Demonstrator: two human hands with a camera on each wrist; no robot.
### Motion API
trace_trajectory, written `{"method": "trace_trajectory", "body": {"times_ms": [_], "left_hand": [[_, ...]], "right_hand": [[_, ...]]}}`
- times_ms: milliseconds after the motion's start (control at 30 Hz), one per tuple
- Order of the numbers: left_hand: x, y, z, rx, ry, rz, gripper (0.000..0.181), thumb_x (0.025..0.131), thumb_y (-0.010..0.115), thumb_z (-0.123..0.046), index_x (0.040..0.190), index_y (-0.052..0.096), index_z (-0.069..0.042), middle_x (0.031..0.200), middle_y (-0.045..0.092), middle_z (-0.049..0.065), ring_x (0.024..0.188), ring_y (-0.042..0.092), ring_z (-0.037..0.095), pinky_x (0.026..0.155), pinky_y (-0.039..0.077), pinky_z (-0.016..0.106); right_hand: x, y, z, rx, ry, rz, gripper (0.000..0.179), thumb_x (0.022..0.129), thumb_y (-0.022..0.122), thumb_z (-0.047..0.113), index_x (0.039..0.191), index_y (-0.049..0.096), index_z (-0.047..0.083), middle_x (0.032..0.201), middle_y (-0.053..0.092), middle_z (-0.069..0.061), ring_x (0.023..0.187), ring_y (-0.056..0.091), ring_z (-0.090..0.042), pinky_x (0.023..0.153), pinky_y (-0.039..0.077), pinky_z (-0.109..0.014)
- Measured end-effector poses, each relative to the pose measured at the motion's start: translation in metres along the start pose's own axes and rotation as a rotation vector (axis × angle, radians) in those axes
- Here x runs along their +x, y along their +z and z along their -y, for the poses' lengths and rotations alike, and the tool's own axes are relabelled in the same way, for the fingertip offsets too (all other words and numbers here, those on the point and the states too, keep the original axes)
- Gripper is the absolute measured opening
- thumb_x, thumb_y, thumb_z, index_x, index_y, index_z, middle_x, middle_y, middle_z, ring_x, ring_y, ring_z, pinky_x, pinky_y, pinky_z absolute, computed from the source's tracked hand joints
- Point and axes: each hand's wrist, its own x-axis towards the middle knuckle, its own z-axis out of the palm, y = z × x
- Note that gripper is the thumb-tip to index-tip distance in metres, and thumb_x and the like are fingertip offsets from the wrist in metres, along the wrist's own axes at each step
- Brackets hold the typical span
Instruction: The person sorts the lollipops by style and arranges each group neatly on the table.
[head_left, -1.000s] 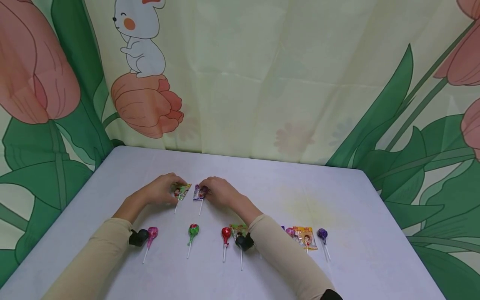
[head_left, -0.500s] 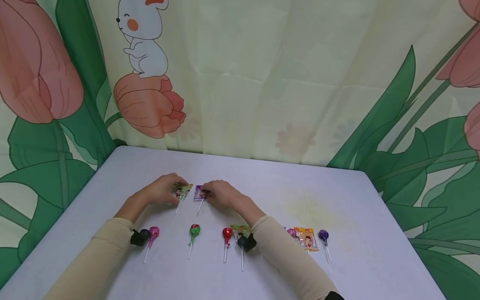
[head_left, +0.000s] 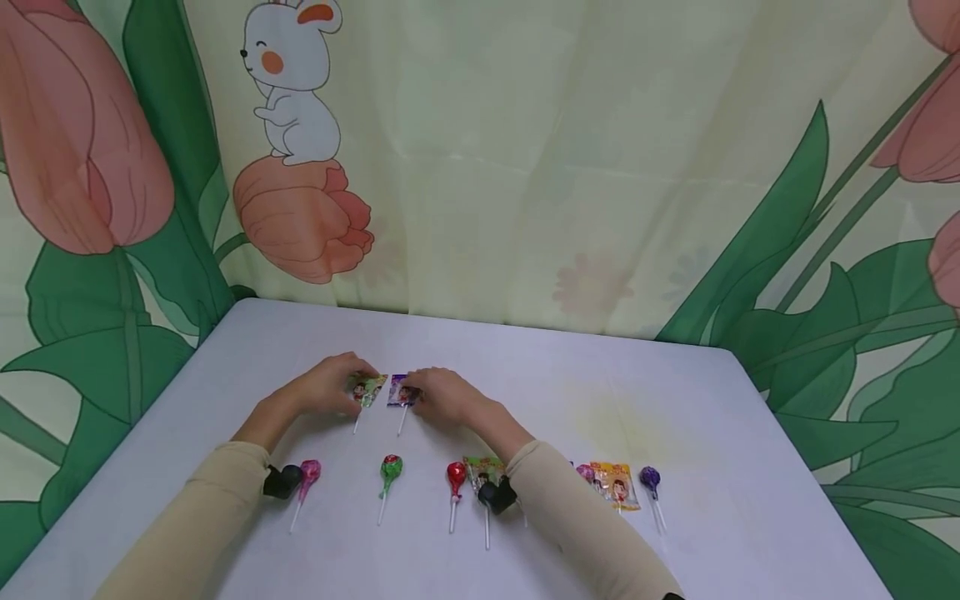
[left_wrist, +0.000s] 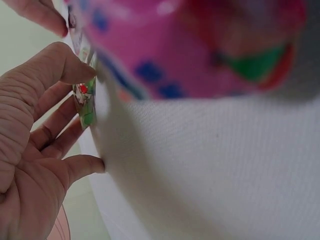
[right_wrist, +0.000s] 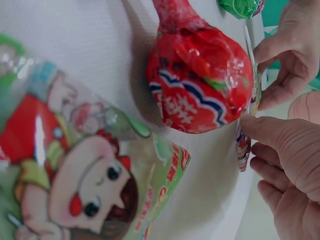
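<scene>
Toward the far left of the table, my left hand [head_left: 327,385] holds a lollipop in a flat green packet [head_left: 367,390] by its left side, stick pointing toward me. In the left wrist view one fingertip [left_wrist: 86,74] lies against that packet's edge, with other fingers behind it. Just to the right, my right hand [head_left: 444,396] pinches a lollipop in a flat purple packet [head_left: 400,392] at its right side. The right wrist view shows the thumb [right_wrist: 257,126] on the purple packet's edge and fingers behind. The two packets lie side by side with a narrow gap.
Nearer me lie a pink lollipop [head_left: 309,472], a green one [head_left: 390,468], a red one [head_left: 456,475] and a flat green packet [head_left: 480,468]. Past my right sleeve are an orange packet [head_left: 615,482] and a purple lollipop [head_left: 650,477]. My right forearm partly covers this row.
Both hands stay nearly in place. My right fingers have shifted slightly to the right and toward me, baring more of the purple packet. The head view has tilted a little.
</scene>
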Motion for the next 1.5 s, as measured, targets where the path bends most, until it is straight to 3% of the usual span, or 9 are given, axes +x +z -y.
{"method": "trace_trajectory", "body": {"times_ms": [500, 867, 1133, 1500], "left_hand": [[-0.002, 0.002, -0.001, 0.026, -0.002, -0.018, 0.056, 0.077, 0.086, -0.008, 0.129, 0.066, -0.002, 0.118, 0.062, 0.011, 0.114, 0.058, 0.030, 0.105, 0.047, 0.054], [-0.004, 0.003, 0.001, 0.036, 0.016, -0.030, 0.056, 0.076, 0.086, -0.007, 0.127, 0.067, 0.000, 0.116, 0.063, 0.012, 0.110, 0.059, 0.030, 0.102, 0.049, 0.053], [-0.002, 0.005, -0.002, 0.030, -0.008, -0.029, 0.056, 0.077, 0.086, -0.007, 0.129, 0.066, -0.001, 0.117, 0.063, 0.011, 0.111, 0.058, 0.028, 0.103, 0.050, 0.052], [-0.003, 0.004, -0.002, 0.028, -0.015, -0.026, 0.057, 0.076, 0.086, -0.007, 0.130, 0.066, -0.002, 0.116, 0.063, 0.010, 0.110, 0.058, 0.028, 0.101, 0.051, 0.051]], "right_hand": [[-0.016, -0.004, 0.004, 0.001, -0.024, -0.033, 0.046, 0.100, 0.066, 0.014, 0.145, 0.058, 0.010, 0.148, 0.057, -0.007, 0.139, 0.051, -0.024, 0.118, 0.036, -0.037], [-0.045, -0.008, 0.012, 0.056, -0.008, -0.044, 0.048, 0.100, 0.067, 0.021, 0.145, 0.057, 0.009, 0.146, 0.058, -0.007, 0.138, 0.051, -0.024, 0.115, 0.041, -0.037], [-0.073, -0.009, 0.017, 0.091, 0.009, -0.072, 0.051, 0.099, 0.069, 0.024, 0.146, 0.055, 0.011, 0.144, 0.059, -0.007, 0.135, 0.052, -0.023, 0.112, 0.045, -0.037], [-0.101, -0.009, 0.016, 0.142, -0.031, -0.114, 0.052, 0.098, 0.071, 0.025, 0.145, 0.056, 0.010, 0.143, 0.058, -0.007, 0.133, 0.054, -0.024, 0.110, 0.047, -0.041]]}}
